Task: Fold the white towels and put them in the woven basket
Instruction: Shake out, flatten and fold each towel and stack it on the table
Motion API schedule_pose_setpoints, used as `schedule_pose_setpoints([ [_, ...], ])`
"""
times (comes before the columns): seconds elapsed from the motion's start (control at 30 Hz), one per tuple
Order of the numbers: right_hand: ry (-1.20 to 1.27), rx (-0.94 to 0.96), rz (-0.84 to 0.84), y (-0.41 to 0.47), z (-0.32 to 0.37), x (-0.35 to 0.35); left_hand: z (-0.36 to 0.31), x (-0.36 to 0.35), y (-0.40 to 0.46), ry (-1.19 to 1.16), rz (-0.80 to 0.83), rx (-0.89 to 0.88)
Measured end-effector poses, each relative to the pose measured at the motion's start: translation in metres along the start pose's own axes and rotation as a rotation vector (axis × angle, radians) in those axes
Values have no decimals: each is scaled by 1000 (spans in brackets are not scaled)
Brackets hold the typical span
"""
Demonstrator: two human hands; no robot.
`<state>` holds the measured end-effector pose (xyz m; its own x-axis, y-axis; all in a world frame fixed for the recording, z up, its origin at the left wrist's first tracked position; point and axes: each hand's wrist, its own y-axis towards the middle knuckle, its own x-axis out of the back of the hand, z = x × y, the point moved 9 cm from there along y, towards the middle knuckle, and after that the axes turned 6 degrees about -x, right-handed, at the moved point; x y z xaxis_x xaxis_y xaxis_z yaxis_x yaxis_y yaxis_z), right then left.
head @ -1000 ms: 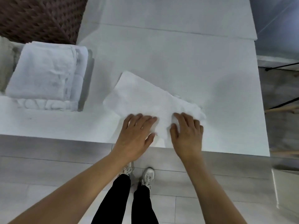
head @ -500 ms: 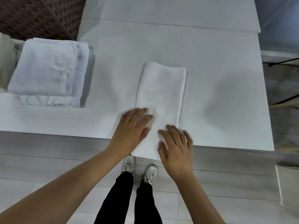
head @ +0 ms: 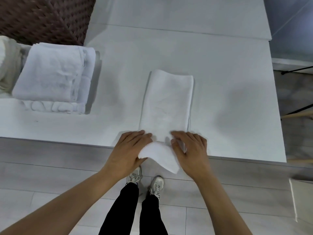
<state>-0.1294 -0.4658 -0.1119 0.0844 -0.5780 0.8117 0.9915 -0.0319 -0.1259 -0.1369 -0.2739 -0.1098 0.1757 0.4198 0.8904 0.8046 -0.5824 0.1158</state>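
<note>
Since a second ago, swung the white towel [head: 166, 106] from slantwise to lengthwise away from the table [head: 220, 65] edge, then gripped its near end with left hand [head: 129, 149] and right hand [head: 191, 148], lifting it off.

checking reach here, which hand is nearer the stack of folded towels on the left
Left. The left hand grips the near end of the long towel, on the side toward the stack of folded towels. The right hand holds the same end, farther away.
</note>
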Motion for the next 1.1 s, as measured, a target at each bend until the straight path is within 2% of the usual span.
schedule_pose_setpoints([
  [0.07, 31, -71, 92, 6, -6, 4, 3, 17, 6, -110, -71, 115],
  [0.13, 126, -158, 201, 6, -11, 4, 14, 25, 7, -238, -49, 333],
  [0.2, 325, -247, 249, 1, -14, 8, 22, 24, 6, -383, -54, 476],
  [0.3, 670, -416, 285, -16, -17, 14, 30, 24, 7, -572, -125, 589],
  [0.5, 774, -308, 390, -24, 12, 34, 50, 32, 11, -692, -225, 803],
  [0.63, 627, -237, 296, -6, 17, 29, 63, 26, 10, -793, -247, 906],
  [0.73, 631, -267, 172, 12, 15, 25, 66, 25, 10, -952, -324, 951],
  [0.83, 642, -334, 75, 27, 4, 13, 63, 19, 12, -1047, -325, 964],
  [0.97, 564, -427, 2, 35, -13, -3, 56, 14, 14, -893, -233, 861],
  [1.1, 494, -467, -42, 32, -16, -6, 64, 4, 7, -784, -240, 883],
])
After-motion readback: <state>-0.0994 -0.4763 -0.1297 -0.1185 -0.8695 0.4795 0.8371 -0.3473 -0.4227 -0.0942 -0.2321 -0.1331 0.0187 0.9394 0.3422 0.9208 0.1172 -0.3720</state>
